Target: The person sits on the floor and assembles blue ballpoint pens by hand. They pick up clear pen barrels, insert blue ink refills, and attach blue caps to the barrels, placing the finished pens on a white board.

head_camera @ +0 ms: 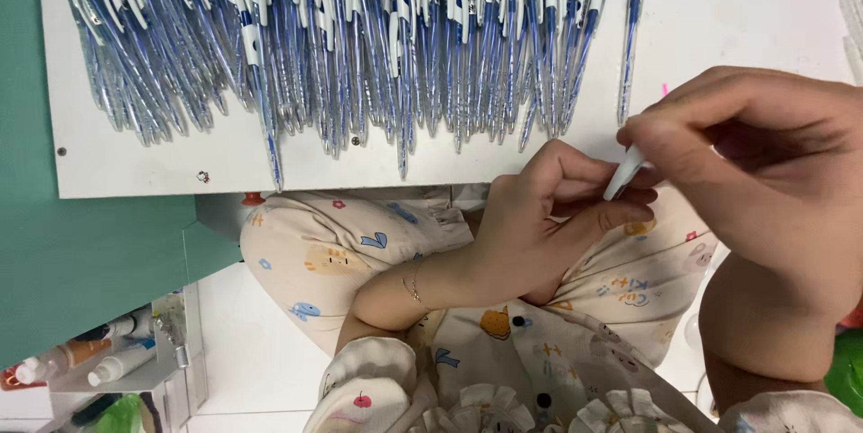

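My left hand (539, 226), with a thin bracelet at the wrist, and my right hand (764, 172) meet just below the edge of a white table (135, 163). Together they pinch a small white pen part (625, 172), with its ends hidden by fingers. A wide row of several blue-and-white pens (342, 37) lies across the table, tips toward me. One single pen (629, 37) lies apart at the row's right end, close above my right hand. My lap in patterned cream pyjamas (360, 244) lies under the hands.
A small shelf with bottles and tubes (108, 361) stands at the lower left beside a teal surface (90, 253). Clear pen parts (852, 1) show at the top right edge. Something green (847, 370) sits at the lower right edge.
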